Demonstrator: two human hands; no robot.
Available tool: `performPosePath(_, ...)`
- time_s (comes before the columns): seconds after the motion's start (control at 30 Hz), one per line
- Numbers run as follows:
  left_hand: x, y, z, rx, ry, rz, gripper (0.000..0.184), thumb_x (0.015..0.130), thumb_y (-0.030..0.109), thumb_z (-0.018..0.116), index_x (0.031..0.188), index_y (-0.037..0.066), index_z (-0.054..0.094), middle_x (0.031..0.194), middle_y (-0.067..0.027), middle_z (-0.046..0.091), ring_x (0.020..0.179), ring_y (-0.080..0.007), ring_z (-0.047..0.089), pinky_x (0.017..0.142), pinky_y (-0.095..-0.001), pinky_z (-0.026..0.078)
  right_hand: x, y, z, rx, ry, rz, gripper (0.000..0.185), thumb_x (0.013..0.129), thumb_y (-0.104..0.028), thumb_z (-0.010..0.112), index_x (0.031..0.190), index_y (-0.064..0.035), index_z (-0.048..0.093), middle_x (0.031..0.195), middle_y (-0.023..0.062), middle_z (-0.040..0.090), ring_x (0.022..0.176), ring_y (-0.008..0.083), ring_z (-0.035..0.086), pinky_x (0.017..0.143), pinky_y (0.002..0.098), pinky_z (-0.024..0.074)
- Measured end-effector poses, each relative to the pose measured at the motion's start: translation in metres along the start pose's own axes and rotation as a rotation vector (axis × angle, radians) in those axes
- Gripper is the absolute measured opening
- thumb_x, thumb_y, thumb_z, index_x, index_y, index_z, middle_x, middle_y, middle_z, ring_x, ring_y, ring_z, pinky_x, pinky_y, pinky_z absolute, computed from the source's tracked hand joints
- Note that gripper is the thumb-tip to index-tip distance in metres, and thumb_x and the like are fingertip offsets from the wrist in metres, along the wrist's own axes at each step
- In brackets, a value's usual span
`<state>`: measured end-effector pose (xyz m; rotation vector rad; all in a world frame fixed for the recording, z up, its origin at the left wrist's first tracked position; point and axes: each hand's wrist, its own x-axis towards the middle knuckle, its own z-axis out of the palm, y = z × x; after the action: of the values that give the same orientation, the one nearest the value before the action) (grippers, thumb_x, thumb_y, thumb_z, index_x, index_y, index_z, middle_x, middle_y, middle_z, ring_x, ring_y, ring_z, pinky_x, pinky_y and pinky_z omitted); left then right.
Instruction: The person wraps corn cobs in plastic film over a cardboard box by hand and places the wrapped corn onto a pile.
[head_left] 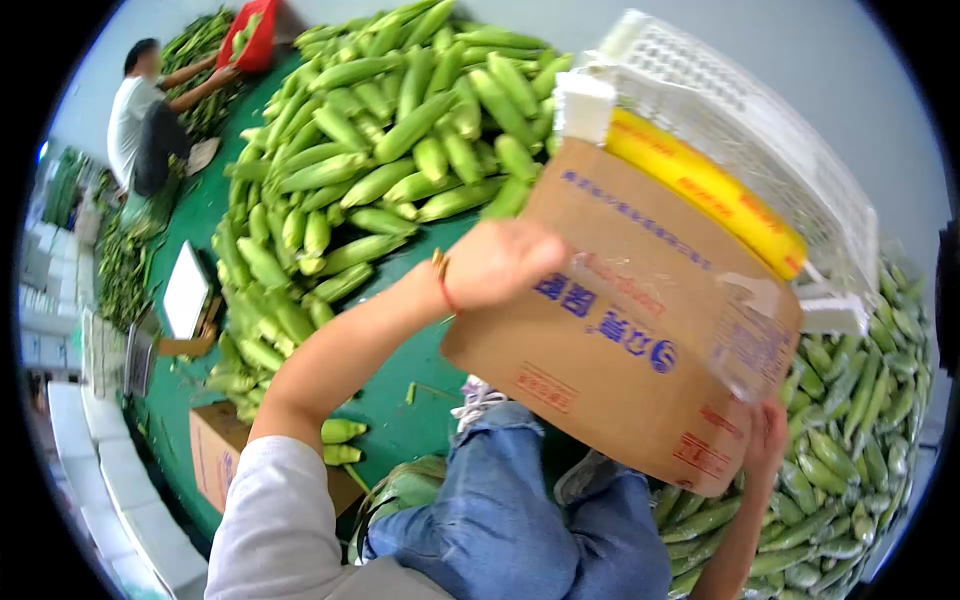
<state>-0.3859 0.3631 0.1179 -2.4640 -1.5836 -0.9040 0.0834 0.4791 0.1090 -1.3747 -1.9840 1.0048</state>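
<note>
A brown cardboard sheet (600, 350) with blue and red print lies tilted above my knees. Over its upper left part is my left hand (510, 262), blurred, its fingers curled; what they hold, if anything, is hidden. My right hand (765, 440) grips the sheet's lower right edge, with its fingertips partly out of sight. Clear, crinkled plastic film (745, 340) shows on the cardboard near that hand. Along the sheet's upper edge rests a yellow roll-shaped package (705, 190) with red print.
A large heap of green corn ears (400, 140) covers the green floor ahead. Film-wrapped corn (840, 440) is piled at right, beside a white plastic crate (740, 110). An open carton (215, 450) stands at left. Farther off, a person (140, 120) holds a red basket (252, 35).
</note>
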Motion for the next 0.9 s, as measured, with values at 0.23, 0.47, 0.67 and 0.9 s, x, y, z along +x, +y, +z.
performPosePath(0.23, -0.164, 0.108, 0.020, -0.069, 0.112, -0.158, 0.017, 0.078, 0.010, 0.062, 0.094, 0.006, 0.059, 0.103, -0.0141, 0.062, 0.100, -0.0284, 0.062, 0.087, -0.0395, 0.053, -0.095, -0.005, 0.020, -0.318, -0.298, -0.092, 0.005, 0.089, -0.002, 0.056, 0.085, 0.0001, 0.055, 0.077, 0.0113, 0.055, 0.074, 0.0239, 0.056, 0.069, 0.0315, 0.0441)
performPosePath(0.47, -0.412, 0.032, 0.097, 0.473, 0.338, -2.339, 0.094, 0.075, 0.044, 0.076, 0.149, 0.021, 0.022, 0.130, -0.0287, 0.046, 0.116, -0.0451, 0.049, 0.097, -0.0487, 0.043, -0.093, -0.013, 0.023, -0.268, -0.298, 0.070, 0.006, 0.091, -0.005, 0.056, 0.088, -0.0006, 0.058, 0.077, 0.0112, 0.061, 0.073, 0.0233, 0.059, 0.072, 0.0334, 0.0471)
performPosePath(0.67, -0.343, 0.044, 0.068, -1.075, 1.302, -1.670, 0.038, 0.100, 0.029, 0.050, 0.133, 0.013, 0.046, 0.109, -0.0040, 0.059, 0.093, -0.0207, 0.059, 0.075, -0.0359, 0.050, -0.089, -0.027, 0.022, -0.283, -0.358, 0.100, 0.008, 0.092, -0.010, 0.057, 0.091, -0.0019, 0.059, 0.078, 0.0115, 0.065, 0.076, 0.0275, 0.064, 0.070, 0.0364, 0.0491)
performPosePath(0.9, -0.049, 0.120, -0.030, 0.020, 0.048, -0.439, 0.049, 0.071, 0.006, 0.072, 0.118, 0.017, 0.064, 0.115, -0.0140, 0.058, 0.101, -0.0323, 0.057, 0.085, -0.0383, 0.047, -0.098, -0.041, 0.035, -0.462, -0.221, 0.042, 0.009, 0.094, -0.017, 0.055, 0.092, -0.0077, 0.056, 0.076, 0.0139, 0.064, 0.074, 0.0343, 0.065, 0.062, 0.0430, 0.0495)
